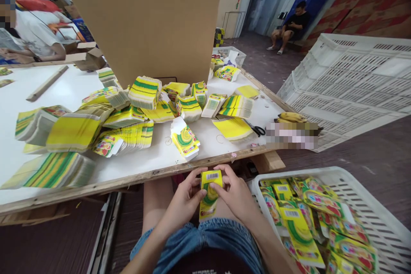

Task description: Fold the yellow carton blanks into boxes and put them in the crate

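Over my lap, in front of the table's edge, I hold a small yellow and green printed carton (210, 199) with a barcode on its upper end. My left hand (189, 195) grips its left side, the thumb lying on the front face. My right hand (233, 190) grips the right side, its thumb also on the front and fingers curled behind. On the table just beyond stands another carton (185, 139), set up, with white flaps raised. Stacks of flat carton blanks (131, 135) lie spread behind it and to the left.
A white plastic basket (337, 173) full of cartons stands at my right. Black scissors (257, 129) and bananas (290, 117) lie near the table's right end. A large cardboard sheet (144, 21) rises behind the stacks. White crates (349, 81) stand beyond; two people are further off.
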`<state>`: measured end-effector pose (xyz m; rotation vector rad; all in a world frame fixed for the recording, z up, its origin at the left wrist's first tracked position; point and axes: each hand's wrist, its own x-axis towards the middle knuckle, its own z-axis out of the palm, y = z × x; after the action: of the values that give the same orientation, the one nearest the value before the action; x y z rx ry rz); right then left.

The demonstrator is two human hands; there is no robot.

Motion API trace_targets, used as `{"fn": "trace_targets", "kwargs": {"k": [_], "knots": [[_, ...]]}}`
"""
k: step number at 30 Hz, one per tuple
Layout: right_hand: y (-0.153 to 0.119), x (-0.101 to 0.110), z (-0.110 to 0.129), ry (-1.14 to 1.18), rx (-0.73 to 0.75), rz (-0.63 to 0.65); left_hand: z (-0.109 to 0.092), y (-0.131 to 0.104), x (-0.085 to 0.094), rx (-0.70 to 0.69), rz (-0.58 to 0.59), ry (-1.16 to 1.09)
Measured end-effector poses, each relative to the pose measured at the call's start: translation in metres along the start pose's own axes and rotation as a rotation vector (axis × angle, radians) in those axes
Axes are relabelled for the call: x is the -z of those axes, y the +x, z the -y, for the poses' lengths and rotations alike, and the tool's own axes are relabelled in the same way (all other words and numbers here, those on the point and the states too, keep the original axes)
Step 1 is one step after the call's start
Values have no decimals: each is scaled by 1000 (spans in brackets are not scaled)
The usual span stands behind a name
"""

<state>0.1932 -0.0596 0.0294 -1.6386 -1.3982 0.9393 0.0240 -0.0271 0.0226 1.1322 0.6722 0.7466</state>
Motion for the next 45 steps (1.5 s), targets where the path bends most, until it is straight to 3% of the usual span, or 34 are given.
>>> {"fn": "trace_targets", "kwargs": {"k": [4, 8, 12, 15, 17, 19, 22, 23, 25, 27, 29, 32, 34, 35, 37, 39, 41, 43, 45], "knots": [[-1, 5, 3, 117, 32, 47, -7, 1, 3, 15, 2, -83], [-2, 10, -2, 216, 103, -51, -10, 4, 1, 12, 60, -165], [-5, 8, -8, 370, 28, -75, -5, 5, -9, -26, 62, -191], [-10, 11, -7, 359, 29, -99, 0, 5, -19, -71, 49, -113], [-15, 24, -3, 222, 70, -159, 1, 8, -21, -127, 27, 53], [-23, 48, -1, -53, 142, -320, -1, 16, -13, -244, -61, 340], [-35, 90, -5, -568, 179, -650, -4, 38, 15, -460, -322, 828], [-38, 100, -8, -677, 153, -712, -4, 46, 27, -497, -398, 947], [-40, 108, -13, -726, 124, -709, -1, 59, 48, -537, -473, 1136], [-38, 99, -16, -575, 115, -571, 3, 66, 62, -552, -472, 1216], [-32, 76, -15, -348, 60, -412, 5, 64, 67, -573, -470, 1228], [-21, 34, -6, -11, -84, -264, 4, 48, 61, -637, -529, 1212], [-15, 12, 3, 202, -131, -223, 4, 33, 51, -754, -541, 1186], [-13, 4, 6, 305, -145, -215, 5, 25, 45, -844, -505, 1164], [-9, -6, 12, 514, -172, -221, 8, 10, 30, -1016, -317, 1113], [-7, -8, 14, 689, -204, -224, 13, -1, 16, -1062, -106, 1052], [-8, -7, 13, 783, -221, -227, 17, -9, 4, -1009, -16, 927], [-12, -6, 10, 811, -228, -228, 18, -11, -2, -864, -106, 685], [-16, -9, 7, 837, -236, -204, 15, -9, -5, -626, -227, 333]]}}
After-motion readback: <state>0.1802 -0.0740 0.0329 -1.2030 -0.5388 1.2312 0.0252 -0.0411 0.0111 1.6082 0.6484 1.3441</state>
